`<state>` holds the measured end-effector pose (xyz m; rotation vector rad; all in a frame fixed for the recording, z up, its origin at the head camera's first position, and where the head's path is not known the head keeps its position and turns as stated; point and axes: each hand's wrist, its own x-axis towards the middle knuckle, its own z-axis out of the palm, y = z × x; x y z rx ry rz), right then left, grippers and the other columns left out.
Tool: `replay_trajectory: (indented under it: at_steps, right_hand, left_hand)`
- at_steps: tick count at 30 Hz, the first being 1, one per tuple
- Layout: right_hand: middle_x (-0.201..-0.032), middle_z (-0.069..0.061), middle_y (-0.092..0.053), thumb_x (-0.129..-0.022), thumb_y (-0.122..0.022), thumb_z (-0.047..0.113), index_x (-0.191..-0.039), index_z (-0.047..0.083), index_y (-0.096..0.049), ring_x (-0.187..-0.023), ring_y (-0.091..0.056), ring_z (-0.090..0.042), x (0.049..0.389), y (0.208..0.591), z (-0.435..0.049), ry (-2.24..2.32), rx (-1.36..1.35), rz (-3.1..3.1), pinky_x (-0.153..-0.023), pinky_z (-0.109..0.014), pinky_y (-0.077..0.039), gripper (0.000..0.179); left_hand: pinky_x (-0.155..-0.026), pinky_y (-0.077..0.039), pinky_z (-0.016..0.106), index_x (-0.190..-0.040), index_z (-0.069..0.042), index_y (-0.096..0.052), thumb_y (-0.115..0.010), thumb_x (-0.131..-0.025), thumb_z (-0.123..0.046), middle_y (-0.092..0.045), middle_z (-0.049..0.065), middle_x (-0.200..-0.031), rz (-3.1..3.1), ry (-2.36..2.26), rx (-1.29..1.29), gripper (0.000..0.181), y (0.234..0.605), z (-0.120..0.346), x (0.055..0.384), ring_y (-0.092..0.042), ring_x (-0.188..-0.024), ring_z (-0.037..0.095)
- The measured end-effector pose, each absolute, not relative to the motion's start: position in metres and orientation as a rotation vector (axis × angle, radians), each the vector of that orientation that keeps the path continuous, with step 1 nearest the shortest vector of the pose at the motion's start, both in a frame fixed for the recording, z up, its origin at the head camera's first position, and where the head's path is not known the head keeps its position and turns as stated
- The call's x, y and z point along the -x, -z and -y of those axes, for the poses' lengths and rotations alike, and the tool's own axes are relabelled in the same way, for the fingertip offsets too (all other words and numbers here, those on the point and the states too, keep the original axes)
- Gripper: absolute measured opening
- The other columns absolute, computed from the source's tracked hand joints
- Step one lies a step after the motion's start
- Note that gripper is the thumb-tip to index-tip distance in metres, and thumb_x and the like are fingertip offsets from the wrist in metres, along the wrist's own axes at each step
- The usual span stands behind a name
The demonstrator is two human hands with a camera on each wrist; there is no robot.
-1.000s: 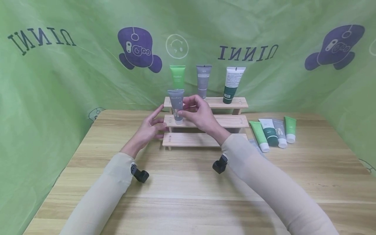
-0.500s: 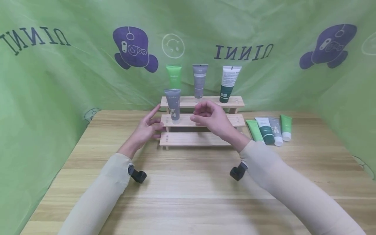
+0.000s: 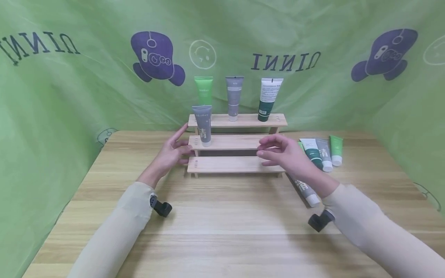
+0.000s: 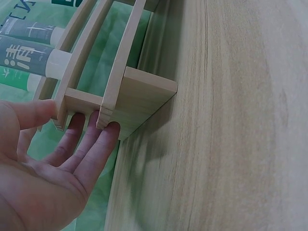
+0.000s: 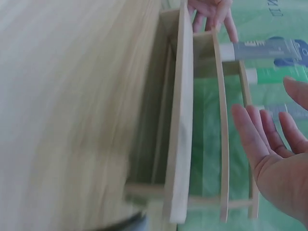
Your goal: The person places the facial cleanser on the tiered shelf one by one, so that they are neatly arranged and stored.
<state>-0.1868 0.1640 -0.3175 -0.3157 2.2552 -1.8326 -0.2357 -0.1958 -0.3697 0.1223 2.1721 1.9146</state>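
Note:
A three-tier wooden rack point(image 3: 229, 165) stands on the table. At the left end of its middle shelf, a grey squeeze tube point(image 3: 204, 125) stands upright on its white cap. My left hand point(image 3: 170, 154) rests against the rack's left side; in the left wrist view its fingertips point(image 4: 109, 132) touch the wood, with the thumb near the middle shelf. My right hand point(image 3: 286, 152) hovers before the rack's right end, fingers loosely bent and holding nothing. The top shelf bears a green tube point(image 3: 204, 90), a grey tube point(image 3: 234, 96) and a white and dark green tube point(image 3: 269, 96).
Right of the rack lie a white and dark green tube point(image 3: 313, 152), a grey tube point(image 3: 324, 154) and a green tube point(image 3: 336, 150). Another grey tube point(image 3: 306, 193) lies nearer, partly under my right forearm. A green printed cloth point(image 3: 229, 38) hangs behind the table.
My right hand has let go of the grey tube, which stays standing on the middle shelf, and has moved right and nearer. The left hand keeps its place at the rack.

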Motion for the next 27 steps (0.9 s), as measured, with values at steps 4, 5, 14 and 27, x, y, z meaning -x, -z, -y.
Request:
replay_trajectory:
  at_steps: [4, 5, 14, 27]
  right_hand:
    - [-0.124, -0.027, -0.06, -0.092, -0.073, 0.007, -0.132, -0.01, -0.049, -0.107, -0.068, -0.03, 0.176, 0.322, -0.19, 1.772, 0.292, -2.282, -0.084, -0.044, -0.061, 0.049]
    - [-0.125, -0.028, -0.059, -0.092, -0.073, 0.008, -0.132, -0.009, -0.049, -0.106, -0.068, -0.029, 0.172, 0.323, -0.196, 1.756, 0.29, -2.29, -0.084, -0.046, -0.061, 0.049]
    - [-0.124, -0.031, -0.057, -0.094, -0.072, 0.015, -0.134, -0.01, -0.048, -0.104, -0.068, -0.034, 0.149, 0.336, -0.244, 1.633, 0.296, -2.318, -0.081, -0.046, -0.062, 0.053]
    - [-0.123, -0.032, -0.057, -0.096, -0.069, 0.014, -0.137, -0.012, -0.045, -0.098, -0.069, -0.03, 0.135, 0.347, -0.296, 1.503, 0.283, -2.331, -0.079, -0.044, -0.063, 0.054]
  left_hand:
    - [-0.092, -0.057, 0.052, -0.158, -0.047, -0.021, -0.055, -0.098, 0.0, -0.04, 0.025, -0.149, -2.168, -1.922, -0.109, 0.083, 0.369, 0.197, 0.235, -0.054, -0.124, 0.043]
    - [-0.092, -0.057, 0.052, -0.157, -0.048, -0.022, -0.055, -0.098, 0.0, -0.04, 0.025, -0.149, -2.164, -1.923, -0.108, 0.084, 0.369, 0.196, 0.235, -0.054, -0.124, 0.043]
    - [-0.092, -0.057, 0.052, -0.157, -0.048, -0.022, -0.055, -0.098, 0.001, -0.037, 0.026, -0.152, -2.149, -1.933, -0.106, 0.084, 0.37, 0.196, 0.234, -0.051, -0.127, 0.046]
    - [-0.092, -0.057, 0.05, -0.157, -0.048, -0.022, -0.055, -0.098, 0.0, -0.038, 0.026, -0.151, -2.153, -1.93, -0.109, 0.083, 0.369, 0.196, 0.235, -0.054, -0.124, 0.042]
